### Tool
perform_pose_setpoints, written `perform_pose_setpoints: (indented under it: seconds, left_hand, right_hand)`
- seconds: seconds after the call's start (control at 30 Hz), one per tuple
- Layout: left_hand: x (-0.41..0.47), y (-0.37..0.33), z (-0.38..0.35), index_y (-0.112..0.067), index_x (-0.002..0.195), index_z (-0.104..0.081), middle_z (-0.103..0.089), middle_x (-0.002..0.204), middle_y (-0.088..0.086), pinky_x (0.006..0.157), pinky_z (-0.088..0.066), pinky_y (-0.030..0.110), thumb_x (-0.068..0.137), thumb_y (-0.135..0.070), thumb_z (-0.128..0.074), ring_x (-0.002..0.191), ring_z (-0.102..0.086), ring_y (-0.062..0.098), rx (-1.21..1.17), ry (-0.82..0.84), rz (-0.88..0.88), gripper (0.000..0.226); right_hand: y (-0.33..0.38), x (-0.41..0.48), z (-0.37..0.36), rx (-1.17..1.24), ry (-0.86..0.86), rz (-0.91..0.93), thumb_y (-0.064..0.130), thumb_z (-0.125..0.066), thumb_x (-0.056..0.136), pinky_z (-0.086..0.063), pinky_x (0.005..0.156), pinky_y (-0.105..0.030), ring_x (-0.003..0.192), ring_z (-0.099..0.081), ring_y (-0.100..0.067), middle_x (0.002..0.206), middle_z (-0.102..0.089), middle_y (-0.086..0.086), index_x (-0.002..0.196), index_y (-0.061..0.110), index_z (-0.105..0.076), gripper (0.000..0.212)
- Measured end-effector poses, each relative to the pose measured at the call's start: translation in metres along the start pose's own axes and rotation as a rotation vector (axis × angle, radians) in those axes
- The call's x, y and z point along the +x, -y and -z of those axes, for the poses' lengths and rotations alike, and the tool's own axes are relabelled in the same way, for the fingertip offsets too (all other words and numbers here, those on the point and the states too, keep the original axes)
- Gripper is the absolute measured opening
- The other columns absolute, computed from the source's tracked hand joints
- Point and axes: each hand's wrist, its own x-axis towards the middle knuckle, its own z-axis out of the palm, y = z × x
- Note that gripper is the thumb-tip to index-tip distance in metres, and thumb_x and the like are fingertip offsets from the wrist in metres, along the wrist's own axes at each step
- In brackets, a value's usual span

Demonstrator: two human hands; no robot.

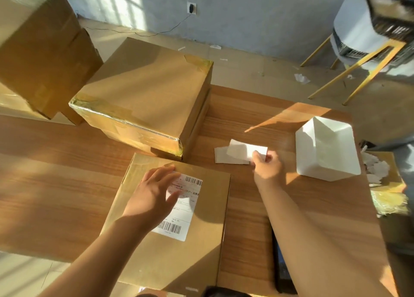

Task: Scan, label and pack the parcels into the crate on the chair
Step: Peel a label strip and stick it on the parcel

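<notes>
Near and left of centre our parcel (179,263) lies flat on the table (56,162), long axis running near to far, its far end leaning slightly right. Our left hand (154,193) presses its label (177,227), fingers straight and spread; the label runs the same way. Further right, our right hand (267,169) pinches a white slip (242,152) beside a tray (324,148). The crate (389,16) sits far right on the chair (351,27).

We look down from head height over a wooden table (257,121), with the single camera tilted forward and steeply down. Both forearms enter from the bottom edge, so the left hand (154,195) and right hand (266,169) sit close, in the lower middle of the frame. The wide lens bends the edges. At upper left, cardboard boxes (44,50) loom near. At upper right, a chair (358,34) and the wall (246,16) lie farther off.
</notes>
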Motion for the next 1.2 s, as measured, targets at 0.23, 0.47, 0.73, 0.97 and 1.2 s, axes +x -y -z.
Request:
perform_pose_setpoints:
  seconds: [0.23,0.47,0.73,0.97,1.2]
  left_hand:
    - [-0.004,-0.005,0.034,-0.024,0.111,-0.064,-0.063,0.112,-0.008,0.079,-0.051,0.021,0.087,-0.049,-0.050,0.088,-0.063,0.004,-0.300,-0.009,0.013,0.038]
    - [-0.015,-0.004,0.061,-0.034,0.105,-0.063,-0.067,0.101,-0.016,0.070,-0.053,0.019,0.086,-0.048,-0.054,0.084,-0.064,-0.001,-0.578,0.158,0.114,0.025]
    - [-0.026,0.017,0.070,-0.019,0.077,-0.067,-0.067,0.065,-0.008,0.054,-0.048,0.023,0.086,-0.016,-0.063,0.058,-0.058,0.004,-0.587,0.252,0.088,0.011]
    - [-0.032,0.020,0.068,-0.011,0.079,-0.066,-0.070,0.067,-0.005,0.054,-0.051,0.017,0.088,-0.018,-0.061,0.058,-0.062,0.005,-0.795,0.209,0.228,0.012]
    - [-0.033,0.020,0.070,-0.013,0.081,-0.067,-0.072,0.070,-0.004,0.054,-0.049,0.016,0.088,-0.023,-0.061,0.059,-0.064,0.006,-0.875,0.272,0.260,0.013]
  right_hand:
    - [0.022,-0.073,0.022,0.285,0.303,0.123,0.024,-0.067,0.088,-0.045,0.051,-0.011,0.051,-0.053,0.000,0.064,-0.065,0.010,0.099,0.019,-0.062,0.013]
    - [0.033,-0.134,0.013,0.089,0.508,0.248,0.020,-0.069,0.085,-0.043,0.053,-0.012,0.057,-0.056,0.003,0.067,-0.066,0.012,0.096,0.020,-0.064,0.012]
    - [0.027,-0.177,-0.015,0.228,0.274,0.231,0.029,-0.075,0.080,-0.053,0.064,-0.025,0.080,-0.065,-0.014,0.087,-0.069,0.002,0.079,0.029,-0.043,0.032]
    - [0.022,-0.215,-0.035,0.199,0.407,0.279,0.033,-0.073,0.082,-0.058,0.068,-0.022,0.086,-0.064,-0.003,0.095,-0.064,0.020,0.084,0.049,-0.057,0.022]
    - [0.026,-0.221,-0.039,0.348,0.334,0.248,0.015,-0.073,0.083,-0.055,0.064,-0.019,0.083,-0.067,-0.009,0.090,-0.069,0.009,0.093,0.038,-0.065,0.026]
